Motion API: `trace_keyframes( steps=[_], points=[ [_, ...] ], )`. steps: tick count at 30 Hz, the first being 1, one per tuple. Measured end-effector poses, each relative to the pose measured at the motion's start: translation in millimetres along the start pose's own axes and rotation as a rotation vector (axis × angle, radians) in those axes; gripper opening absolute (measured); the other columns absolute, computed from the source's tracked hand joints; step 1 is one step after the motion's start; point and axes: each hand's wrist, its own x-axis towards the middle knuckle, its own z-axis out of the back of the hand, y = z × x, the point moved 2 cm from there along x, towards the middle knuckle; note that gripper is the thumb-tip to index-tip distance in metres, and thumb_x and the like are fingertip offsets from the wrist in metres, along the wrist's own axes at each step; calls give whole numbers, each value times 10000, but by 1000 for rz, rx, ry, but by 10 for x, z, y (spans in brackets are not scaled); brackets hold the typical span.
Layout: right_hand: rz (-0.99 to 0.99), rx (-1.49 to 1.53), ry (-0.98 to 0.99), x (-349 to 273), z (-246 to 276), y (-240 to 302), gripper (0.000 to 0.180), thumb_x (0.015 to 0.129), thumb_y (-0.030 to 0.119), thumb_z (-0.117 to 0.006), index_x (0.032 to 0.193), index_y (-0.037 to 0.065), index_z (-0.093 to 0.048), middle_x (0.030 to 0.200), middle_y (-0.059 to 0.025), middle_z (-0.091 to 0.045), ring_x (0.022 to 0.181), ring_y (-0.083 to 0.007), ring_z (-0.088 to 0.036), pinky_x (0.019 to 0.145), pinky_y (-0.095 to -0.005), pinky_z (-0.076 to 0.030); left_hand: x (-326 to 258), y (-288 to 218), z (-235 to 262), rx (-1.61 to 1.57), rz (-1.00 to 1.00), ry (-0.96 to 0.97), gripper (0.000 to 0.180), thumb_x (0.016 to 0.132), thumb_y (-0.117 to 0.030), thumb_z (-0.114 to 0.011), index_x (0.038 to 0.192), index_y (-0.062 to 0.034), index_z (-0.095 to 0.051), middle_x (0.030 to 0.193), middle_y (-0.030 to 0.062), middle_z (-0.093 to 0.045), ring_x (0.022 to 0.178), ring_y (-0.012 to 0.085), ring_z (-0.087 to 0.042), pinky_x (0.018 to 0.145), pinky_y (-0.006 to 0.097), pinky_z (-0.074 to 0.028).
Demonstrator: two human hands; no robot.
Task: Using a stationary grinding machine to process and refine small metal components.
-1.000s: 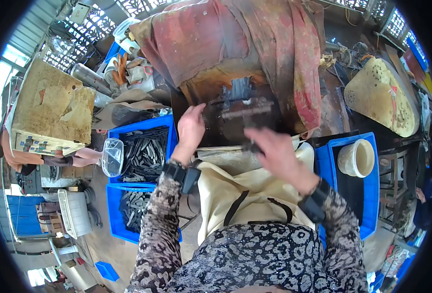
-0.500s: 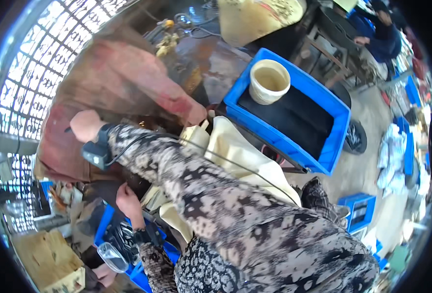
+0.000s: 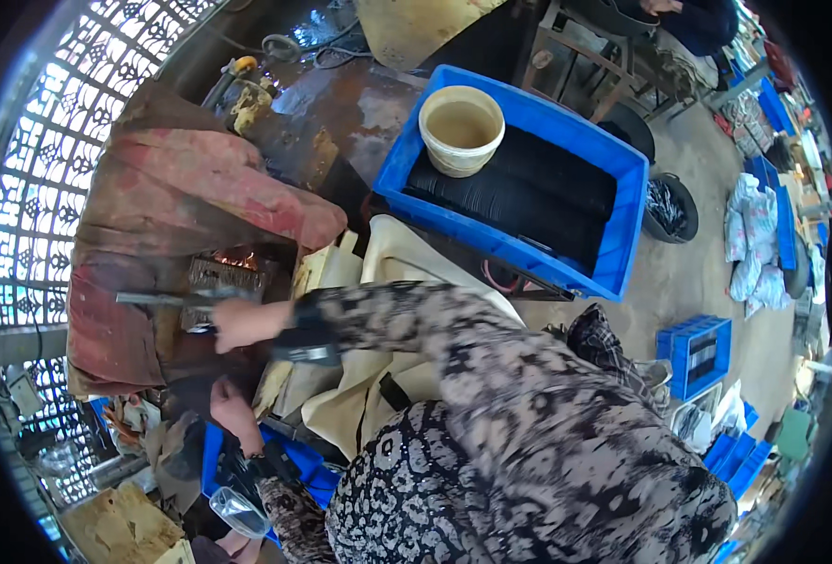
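Note:
My right hand (image 3: pixel 247 324) is closed around one end of a long grey metal bar (image 3: pixel 157 299), blurred by motion. The bar points left across the front of a box-like opening. Inside that opening, an orange glow (image 3: pixel 235 256) shows above a grey metal grate or row of thin pieces (image 3: pixel 228 277). Lower down, my left hand (image 3: pixel 234 409) has its fingers bent together beside the dark front below the opening. What it holds, if anything, is hidden. Rust-red cloth (image 3: pixel 120 334) drapes around the opening. Cream sheeting (image 3: pixel 402 249) lies by my right forearm.
A blue crate (image 3: pixel 637 221) with dark contents bears a cream bucket (image 3: pixel 463 141). Below my left hand are another blue bin (image 3: pixel 317 475) and a clear plastic container (image 3: pixel 237 508). A person (image 3: pixel 702 23) works at the upper right. A black basin (image 3: pixel 669 209) stands on the floor.
My right hand has come down and to the right, off the red cloth, and the bar now shows clearly. The glowing opening is uncovered. My left hand has shifted slightly; the view has moved too.

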Motion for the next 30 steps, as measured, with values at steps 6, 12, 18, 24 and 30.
trace_keyframes(
  steps=[6,12,18,24,30],
  points=[
    [-416,957,226,-1298,1135,-13,254,859,281,-678,965,94,-542,606,85,-403,461,3,-302,394,-201,-191,42,-964,-24,-509,144,110,220,913,-154,-621,1057,-2,-689,979,76,-700,889,136,-637,809,262,-492],
    [-475,1302,336,-1664,1389,-1,630,874,706,-378,909,96,-530,639,66,-395,425,-27,-279,374,-192,-189,-47,-2335,-77,-907,61,626,507,997,-423,-420,1225,-8,-601,1156,86,-644,1095,182,-583,884,304,-469],
    [-435,1397,362,-1779,1425,7,692,919,699,-244,1030,91,-554,677,39,-413,441,-39,-288,369,-193,-211,-206,-2786,-240,-1023,11,838,404,988,-351,-497,1175,-10,-605,1025,41,-656,956,141,-618,812,259,-485],
    [-525,1390,412,-1938,1423,22,574,928,641,-383,1136,129,-537,675,37,-432,448,-45,-333,376,-197,-252,-344,-2974,-350,-1086,34,1019,356,947,-277,-581,1143,19,-607,981,27,-641,876,102,-597,819,287,-476],
    [-356,647,16,-2202,1700,189,442,936,473,-550,1123,74,-572,718,9,-525,543,-54,-479,469,-198,-355,-379,-3165,-397,-1337,126,898,252,943,-182,-591,1118,-6,-633,956,21,-671,795,109,-624,742,238,-490]
  ],
)
